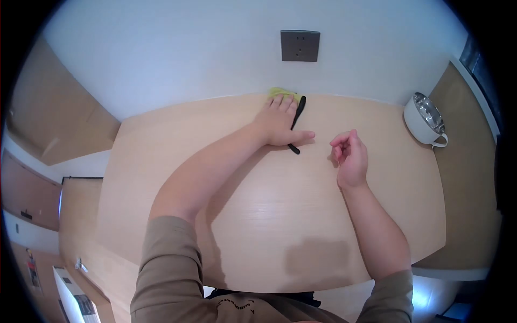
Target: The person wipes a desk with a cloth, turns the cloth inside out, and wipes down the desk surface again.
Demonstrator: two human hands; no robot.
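Note:
My left hand (277,121) lies flat at the back of the table, fingers stretched forward and thumb out to the right. Under its fingertips is a yellow-green cloth (281,91), mostly covered and close to the wall. A thin black strip, perhaps a strap or handle (300,107), passes beneath the same hand and shows at both ends; its middle is hidden. To the right, my right hand (351,159) is over the tabletop with its fingers curled in toward the thumb. I see nothing held in it.
A white cup-like pot with a steel inside and a handle (423,124) sits tilted-looking at the table's back right corner. The pale wooden table (258,215) meets a white wall with a dark socket plate (300,46). A wooden panel (468,161) stands along the right side.

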